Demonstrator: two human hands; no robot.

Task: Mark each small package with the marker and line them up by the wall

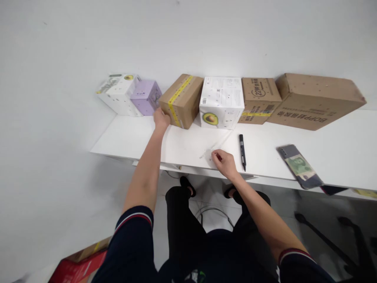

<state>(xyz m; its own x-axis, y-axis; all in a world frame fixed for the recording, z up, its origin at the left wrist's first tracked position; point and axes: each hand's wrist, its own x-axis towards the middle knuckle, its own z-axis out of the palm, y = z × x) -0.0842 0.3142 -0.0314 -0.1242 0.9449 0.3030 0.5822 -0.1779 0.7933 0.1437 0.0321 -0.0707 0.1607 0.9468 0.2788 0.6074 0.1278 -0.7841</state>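
My left hand (161, 119) reaches to the lower left corner of a brown cardboard box (183, 100) with yellow tape. Its fingers are curled against the box, with the fingertips partly hidden. Just left of that hand stands a small purple box (145, 96). My right hand (225, 163) is near the table's front edge, fingers closed in a pinch. Beside its fingertips lies a thin, clear, crumpled-looking piece (207, 152), too faint to name; whether the fingers hold it is unclear. A black marker (242, 152) lies right of this hand.
On the white table (132, 139), a white avocado box (221, 98) and two brown cartons, one small (260, 94) and one large (318, 100), line the wall. Another white box (122, 94) stands far left. A phone (299, 166) lies near the front edge at right.
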